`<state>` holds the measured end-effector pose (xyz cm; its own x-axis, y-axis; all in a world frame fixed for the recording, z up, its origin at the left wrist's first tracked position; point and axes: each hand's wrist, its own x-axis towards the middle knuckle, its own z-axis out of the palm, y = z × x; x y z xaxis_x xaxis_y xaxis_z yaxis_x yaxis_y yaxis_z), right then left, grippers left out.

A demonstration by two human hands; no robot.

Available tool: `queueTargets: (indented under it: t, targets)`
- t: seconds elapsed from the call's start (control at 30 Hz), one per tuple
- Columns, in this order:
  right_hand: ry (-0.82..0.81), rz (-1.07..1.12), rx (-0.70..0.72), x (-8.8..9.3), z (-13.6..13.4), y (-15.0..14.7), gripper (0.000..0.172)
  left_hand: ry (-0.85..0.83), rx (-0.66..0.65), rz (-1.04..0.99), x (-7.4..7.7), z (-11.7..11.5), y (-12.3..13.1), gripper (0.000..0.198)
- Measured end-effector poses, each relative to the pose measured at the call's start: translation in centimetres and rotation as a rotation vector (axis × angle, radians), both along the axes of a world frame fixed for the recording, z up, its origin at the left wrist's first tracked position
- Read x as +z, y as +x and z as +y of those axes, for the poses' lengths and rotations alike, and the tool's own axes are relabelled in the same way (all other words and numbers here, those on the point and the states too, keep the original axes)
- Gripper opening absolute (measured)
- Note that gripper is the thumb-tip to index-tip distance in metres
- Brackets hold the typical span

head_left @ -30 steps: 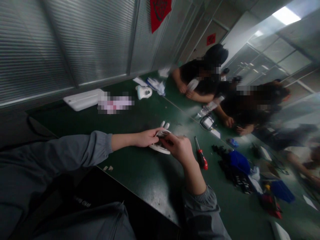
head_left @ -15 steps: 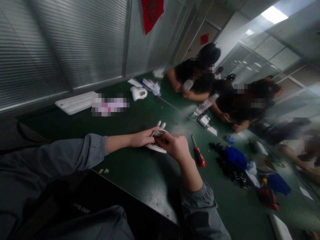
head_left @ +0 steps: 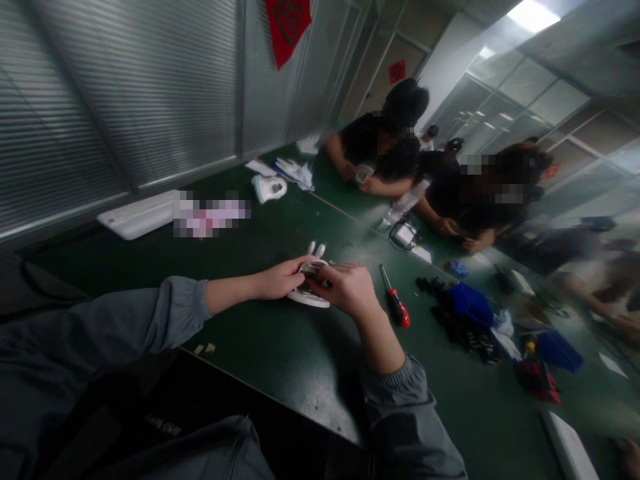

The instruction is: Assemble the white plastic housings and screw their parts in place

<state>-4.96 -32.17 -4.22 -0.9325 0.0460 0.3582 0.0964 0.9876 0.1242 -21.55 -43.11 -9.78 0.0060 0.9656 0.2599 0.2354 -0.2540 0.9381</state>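
Note:
A white round casing (head_left: 316,303) with two ear-like prongs is held low over the green table. My left hand (head_left: 280,279) grips it from the left side, fingers closed around its edge. On its right, my right hand (head_left: 353,290) is closed, thumb and fingertips reaching into the open face of the casing. Dark and pale parts show inside, but my fingers hide most of them, and I cannot make out what the right fingertips pinch. A screwdriver (head_left: 399,310) with a red and black handle lies to the right of my right hand.
On the green table (head_left: 240,247) lie a white panel (head_left: 143,215), a white device (head_left: 269,189), gloves (head_left: 296,173), blue bins (head_left: 473,305) and small black parts (head_left: 431,287). A plastic bottle (head_left: 404,203) lies near two people seated across.
The camera view has turned slightly, so the surroundings sit a little further left. Both hands stay on the white casing, with only a slight shift of the right fingers.

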Motion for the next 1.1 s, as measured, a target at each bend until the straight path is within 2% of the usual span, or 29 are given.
queueTargets:
  t: [0.27, 0.53, 0.7, 1.1]
  targets:
    - [-0.001, -0.067, -0.014, 0.5, -0.3, 0.1, 0.026, -0.084, 0.056, -0.049, -0.2, 0.0, 0.0, 0.048]
    - [0.002, -0.113, -0.036, 1.1, -0.7, 0.2, 0.026, -0.073, 0.025, -0.025, 0.0, -0.1, -0.1, 0.046]
    - [-0.021, -0.125, -0.087, 0.9, -0.7, 0.1, 0.027, -0.109, 0.016, -0.063, 0.2, -0.1, -0.1, 0.049]
    - [-0.073, -0.117, -0.139, 0.4, -0.6, 0.0, 0.029, -0.116, 0.028, -0.048, -0.3, 0.1, -0.3, 0.047]
